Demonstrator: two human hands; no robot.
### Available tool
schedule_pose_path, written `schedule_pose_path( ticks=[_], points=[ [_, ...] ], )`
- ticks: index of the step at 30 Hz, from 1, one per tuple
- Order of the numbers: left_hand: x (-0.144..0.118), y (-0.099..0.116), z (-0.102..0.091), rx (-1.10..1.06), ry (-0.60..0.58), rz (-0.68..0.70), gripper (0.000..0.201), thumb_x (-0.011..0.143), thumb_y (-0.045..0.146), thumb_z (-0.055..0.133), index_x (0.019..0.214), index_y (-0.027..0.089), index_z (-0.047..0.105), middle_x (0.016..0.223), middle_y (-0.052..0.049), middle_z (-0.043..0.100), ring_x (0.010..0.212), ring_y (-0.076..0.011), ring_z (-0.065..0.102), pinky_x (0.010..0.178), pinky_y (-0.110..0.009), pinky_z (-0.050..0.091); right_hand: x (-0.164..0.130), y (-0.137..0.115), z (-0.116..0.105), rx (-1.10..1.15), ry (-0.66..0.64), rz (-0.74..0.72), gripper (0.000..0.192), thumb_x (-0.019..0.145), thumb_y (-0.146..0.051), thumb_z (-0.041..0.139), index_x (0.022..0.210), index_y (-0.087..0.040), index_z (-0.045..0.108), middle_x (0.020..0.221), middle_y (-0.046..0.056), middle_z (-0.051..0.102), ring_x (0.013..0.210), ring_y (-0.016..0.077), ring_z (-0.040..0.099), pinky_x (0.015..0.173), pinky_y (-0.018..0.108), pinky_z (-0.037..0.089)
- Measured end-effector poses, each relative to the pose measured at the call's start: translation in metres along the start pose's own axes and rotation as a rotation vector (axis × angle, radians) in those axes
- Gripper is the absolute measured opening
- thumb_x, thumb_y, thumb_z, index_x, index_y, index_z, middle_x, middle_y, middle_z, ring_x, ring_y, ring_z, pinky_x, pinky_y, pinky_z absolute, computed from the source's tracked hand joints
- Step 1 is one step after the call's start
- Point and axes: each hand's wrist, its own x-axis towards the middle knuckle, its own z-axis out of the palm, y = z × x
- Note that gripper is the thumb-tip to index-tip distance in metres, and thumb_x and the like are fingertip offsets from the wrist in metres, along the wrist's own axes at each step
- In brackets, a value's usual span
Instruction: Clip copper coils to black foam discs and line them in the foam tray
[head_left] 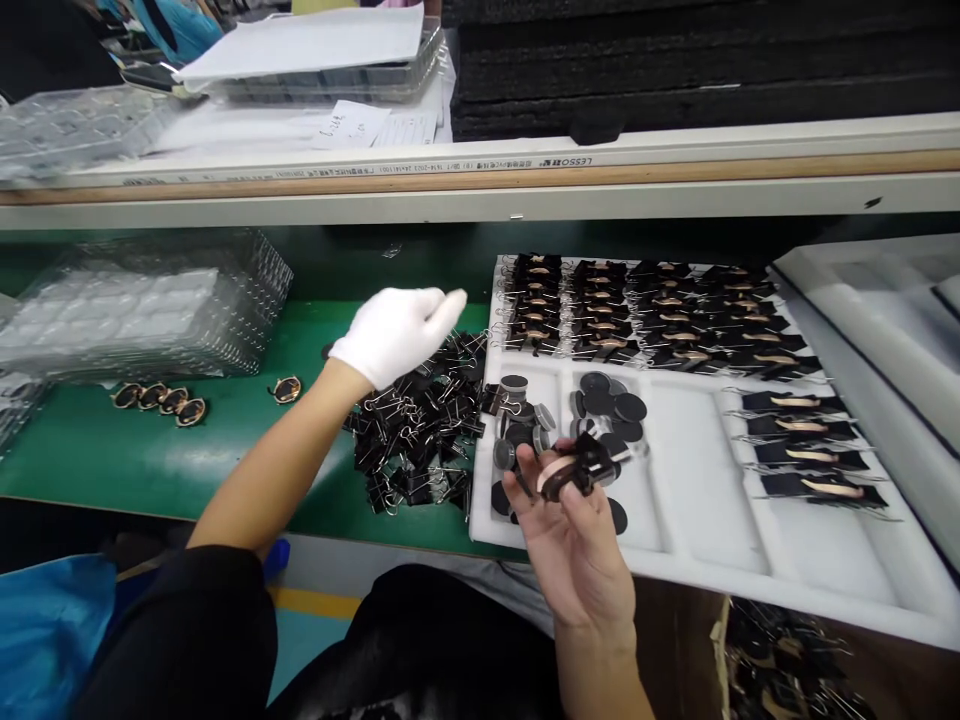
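My left hand (401, 335), in a white glove, hovers over the far side of a heap of black binder clips (420, 430). Its fingers are pressed together, and whatever they may pinch is hidden. My right hand (574, 545) is bare, palm up, above the white foam tray (712, 535). Between its fingertips is a round piece with a beige-gold rim (559, 472), and a black binder clip (596, 458) sits against it. Below and beyond that hand, grey and black discs (600, 395) lie in the tray's left compartments.
Rows of clipped pieces (675, 310) fill the tray's far and right compartments. Several gold-rimmed round pieces (176, 402) lie on the green table (82, 450) at left, near stacked clear plastic trays (150, 310). A shelf edge (480, 200) crosses above; a box of clipped pieces (787, 660) stands below right.
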Motion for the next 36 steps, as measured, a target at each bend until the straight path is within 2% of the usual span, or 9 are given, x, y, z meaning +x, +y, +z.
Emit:
schedule_pose_path(
  ticks=[3,6,11,16,20,22,26,30,36],
  points=[
    [0.018,-0.009,0.014,0.333,-0.283,0.134,0.041,0.101,0.048,0.046,0.087,0.022,0.075,0.084,-0.007,0.073,0.079,-0.0234,0.068,0.068,-0.032,0.04,-0.002,0.002,0.003,0.012,0.026,-0.008,0.028,0.079,-0.036,0.09,0.102,-0.031,0.074,0.091,0.0,0.074,0.092,0.021,0.072,0.075,0.034,0.061],
    [0.031,-0.012,0.031,0.36,-0.519,0.312,0.03,0.095,0.044,0.055,0.103,0.027,0.077,0.105,-0.007,0.073,0.088,-0.0227,0.068,0.073,-0.031,0.041,-0.003,0.003,0.005,-0.013,0.043,-0.016,0.027,0.078,-0.037,0.09,0.099,-0.03,0.075,0.088,0.0,0.073,0.079,0.0178,0.067,0.069,0.032,0.058],
    [0.041,-0.019,0.042,0.326,-0.601,0.354,0.026,0.09,0.045,0.062,0.088,0.022,0.076,0.1,-0.007,0.07,0.087,-0.0222,0.065,0.076,-0.031,0.042,-0.003,0.002,-0.002,0.011,0.071,-0.006,0.025,0.076,-0.033,0.093,0.096,-0.027,0.079,0.092,0.001,0.075,0.084,0.0162,0.071,0.076,0.028,0.061],
    [0.023,-0.018,0.017,0.034,-0.368,0.319,0.03,0.095,0.043,0.055,0.083,0.019,0.068,0.081,-0.002,0.066,0.072,-0.0151,0.058,0.071,-0.027,0.042,-0.001,0.006,-0.007,0.059,0.027,0.025,0.027,0.075,-0.029,0.093,0.097,-0.029,0.079,0.108,0.001,0.078,0.093,0.0179,0.077,0.083,0.029,0.065],
    [-0.017,0.018,0.006,-0.382,-0.085,0.191,0.032,0.095,0.045,0.061,0.079,0.017,0.066,0.068,0.002,0.062,0.063,-0.0113,0.052,0.061,-0.025,0.042,0.012,0.019,0.011,0.034,-0.02,-0.083,0.032,0.076,-0.029,0.092,0.106,-0.027,0.078,0.128,0.007,0.074,0.114,0.023,0.073,0.099,0.039,0.062],
    [-0.038,0.037,0.006,-0.488,0.025,0.232,0.028,0.098,0.036,0.061,0.077,0.018,0.066,0.071,0.001,0.065,0.063,-0.01,0.056,0.062,-0.024,0.045,0.019,0.024,0.022,0.027,-0.036,-0.168,0.029,0.078,-0.027,0.091,0.103,-0.027,0.077,0.121,0.006,0.076,0.117,0.0235,0.071,0.104,0.043,0.06],
    [-0.06,0.056,0.007,-0.499,0.061,0.431,0.018,0.098,0.024,0.058,0.082,0.018,0.065,0.086,-0.003,0.068,0.08,-0.0131,0.063,0.078,-0.027,0.052,0.026,0.026,0.029,-0.142,-0.002,-0.48,0.023,0.08,-0.02,0.088,0.097,-0.025,0.074,0.106,0.004,0.079,0.096,0.0208,0.078,0.088,0.037,0.067],
    [-0.059,0.063,0.008,-0.635,0.114,0.196,0.035,0.108,0.042,0.04,0.113,0.02,0.067,0.114,-0.008,0.071,0.1,-0.0177,0.068,0.085,-0.032,0.055,0.021,0.029,0.023,-0.457,0.01,-0.815,0.031,0.081,-0.012,0.084,0.108,-0.024,0.074,0.13,0.011,0.074,0.109,0.0261,0.077,0.084,0.037,0.07],
    [-0.048,0.085,0.016,-0.703,0.083,0.04,0.059,0.108,0.053,0.038,0.073,0.018,0.07,0.066,-0.001,0.067,0.062,-0.0125,0.062,0.061,-0.028,0.048,0.017,0.041,0.023,-0.529,0.038,-0.912,0.037,0.08,-0.01,0.084,0.113,-0.023,0.073,0.132,0.013,0.072,0.112,0.0278,0.076,0.08,0.037,0.071]
  ],
)
